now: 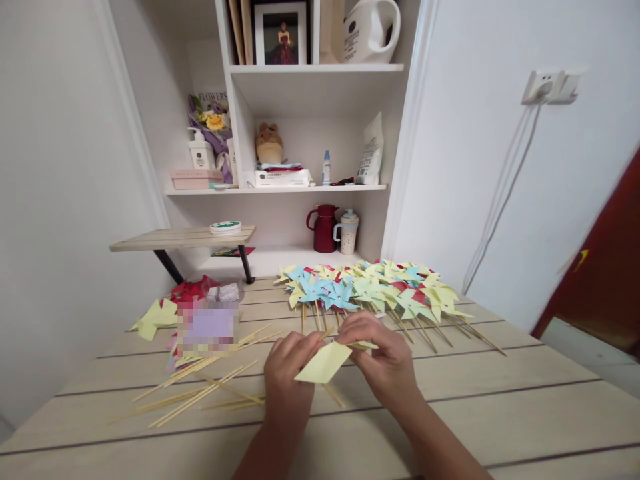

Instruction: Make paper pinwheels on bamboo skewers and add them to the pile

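My left hand (287,370) and my right hand (383,350) meet over the middle of the wooden table (500,400), both closed on one piece of yellow folded paper (324,364). The paper hangs between the fingers, with a corner pointing down and to the left. A thin wooden stick (334,396) pokes out below the paper; I cannot tell which hand grips it. Just beyond the hands lies a row of finished paper pinwheels (370,288) in yellow, blue and red, on sticks.
Loose wooden sticks (200,390) lie scattered at the left. Yellow paper pieces (155,318) and red paper (187,290) lie at the far left near a blurred patch. White shelves behind the table hold a red jug (323,228), a cup, bottles and boxes.
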Demonstrator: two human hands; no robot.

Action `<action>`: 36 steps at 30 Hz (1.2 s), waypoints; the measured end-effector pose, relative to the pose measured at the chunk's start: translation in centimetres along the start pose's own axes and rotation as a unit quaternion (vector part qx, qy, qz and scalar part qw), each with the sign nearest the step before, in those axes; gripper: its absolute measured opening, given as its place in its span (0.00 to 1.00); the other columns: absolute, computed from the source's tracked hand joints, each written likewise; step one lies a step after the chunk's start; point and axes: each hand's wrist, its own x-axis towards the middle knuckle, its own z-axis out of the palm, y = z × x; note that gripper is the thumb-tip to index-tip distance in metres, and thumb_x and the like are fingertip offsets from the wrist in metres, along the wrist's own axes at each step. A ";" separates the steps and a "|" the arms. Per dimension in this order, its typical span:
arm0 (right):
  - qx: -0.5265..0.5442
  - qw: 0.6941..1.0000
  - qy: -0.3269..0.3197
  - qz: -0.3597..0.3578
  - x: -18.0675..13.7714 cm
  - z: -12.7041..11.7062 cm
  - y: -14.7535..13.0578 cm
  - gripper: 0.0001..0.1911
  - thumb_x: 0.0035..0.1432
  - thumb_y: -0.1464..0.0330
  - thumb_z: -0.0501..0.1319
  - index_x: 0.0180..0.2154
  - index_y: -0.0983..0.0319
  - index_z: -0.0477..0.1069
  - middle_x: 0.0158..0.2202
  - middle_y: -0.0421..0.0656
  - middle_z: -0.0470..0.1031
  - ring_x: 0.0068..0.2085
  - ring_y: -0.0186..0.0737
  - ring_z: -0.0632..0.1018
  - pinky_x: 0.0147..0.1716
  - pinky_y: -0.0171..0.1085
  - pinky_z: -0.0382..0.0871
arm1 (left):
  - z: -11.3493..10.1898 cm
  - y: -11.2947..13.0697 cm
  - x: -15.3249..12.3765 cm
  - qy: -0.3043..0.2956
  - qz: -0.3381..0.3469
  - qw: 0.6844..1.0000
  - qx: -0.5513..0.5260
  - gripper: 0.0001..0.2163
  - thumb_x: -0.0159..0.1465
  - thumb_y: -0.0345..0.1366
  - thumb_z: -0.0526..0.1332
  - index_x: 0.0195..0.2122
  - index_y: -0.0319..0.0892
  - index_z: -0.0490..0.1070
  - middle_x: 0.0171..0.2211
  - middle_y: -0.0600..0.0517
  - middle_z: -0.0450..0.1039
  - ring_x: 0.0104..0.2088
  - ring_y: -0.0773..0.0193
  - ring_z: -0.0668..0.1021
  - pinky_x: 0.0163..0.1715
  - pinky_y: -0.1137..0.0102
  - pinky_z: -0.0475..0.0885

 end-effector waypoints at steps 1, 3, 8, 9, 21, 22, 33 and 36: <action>-0.001 1.000 -0.001 -0.002 0.0 0.0 0.0 0.13 0.55 0.80 0.63 0.35 0.56 0.77 0.30 0.40 0.78 0.35 0.41 0.76 0.36 0.42 0.71 | 0.0 0.1 0.0 0.002 0.000 1.000 0.001 0.09 0.67 0.36 0.59 0.42 0.45 0.78 0.28 0.51 0.76 0.28 0.63 0.76 0.29 0.69 0.69; -0.004 1.000 -0.003 -0.015 0.0 -0.1 0.1 0.12 0.55 0.79 0.64 0.35 0.56 0.77 0.30 0.40 0.78 0.35 0.42 0.76 0.37 0.43 0.71 | 0.0 0.2 0.0 0.003 -0.008 1.000 -0.001 0.09 0.68 0.36 0.59 0.41 0.45 0.78 0.28 0.51 0.76 0.29 0.63 0.76 0.29 0.69 0.69; 0.008 0.998 -0.014 -0.056 0.1 -0.1 0.1 0.11 0.56 0.79 0.65 0.37 0.57 0.78 0.30 0.42 0.80 0.35 0.42 0.77 0.37 0.44 0.72 | -0.1 0.6 0.0 0.010 -0.044 0.999 -0.013 0.09 0.68 0.35 0.58 0.41 0.45 0.79 0.27 0.51 0.74 0.29 0.63 0.76 0.30 0.69 0.69; 0.009 0.998 -0.015 -0.059 0.1 -0.1 0.1 0.11 0.56 0.79 0.65 0.37 0.57 0.78 0.30 0.42 0.80 0.35 0.43 0.77 0.37 0.44 0.72 | -0.1 0.6 0.0 0.014 -0.048 0.999 -0.014 0.09 0.67 0.35 0.59 0.41 0.45 0.79 0.27 0.51 0.74 0.29 0.63 0.76 0.30 0.69 0.69; -0.002 0.998 -0.003 -0.057 0.0 -0.1 0.1 0.13 0.55 0.80 0.65 0.37 0.57 0.78 0.30 0.41 0.79 0.35 0.42 0.77 0.37 0.44 0.72 | -0.5 0.8 0.2 0.003 -0.012 1.000 0.020 0.08 0.68 0.34 0.58 0.42 0.45 0.78 0.27 0.52 0.74 0.29 0.63 0.76 0.32 0.68 0.68; -0.003 0.998 0.001 -0.058 0.0 -0.1 0.1 0.12 0.56 0.80 0.65 0.37 0.57 0.77 0.30 0.41 0.79 0.35 0.42 0.77 0.37 0.44 0.72 | -0.5 0.8 0.2 -0.001 -0.005 1.000 0.019 0.08 0.68 0.34 0.58 0.42 0.45 0.77 0.28 0.52 0.75 0.30 0.63 0.76 0.32 0.68 0.67; -0.007 0.999 0.004 -0.052 0.0 0.0 0.0 0.11 0.56 0.79 0.65 0.36 0.57 0.78 0.29 0.41 0.79 0.35 0.42 0.77 0.36 0.43 0.72 | -0.6 0.5 0.0 -0.024 0.016 0.999 0.036 0.11 0.70 0.36 0.54 0.44 0.46 0.76 0.31 0.52 0.78 0.30 0.63 0.76 0.32 0.66 0.65; -0.006 0.999 0.005 -0.051 0.0 -0.1 0.1 0.12 0.56 0.80 0.65 0.37 0.57 0.78 0.30 0.41 0.78 0.35 0.41 0.77 0.36 0.43 0.72 | -0.6 0.4 -0.1 -0.031 0.022 0.998 0.041 0.11 0.70 0.35 0.54 0.45 0.47 0.77 0.31 0.52 0.78 0.30 0.63 0.76 0.32 0.66 0.65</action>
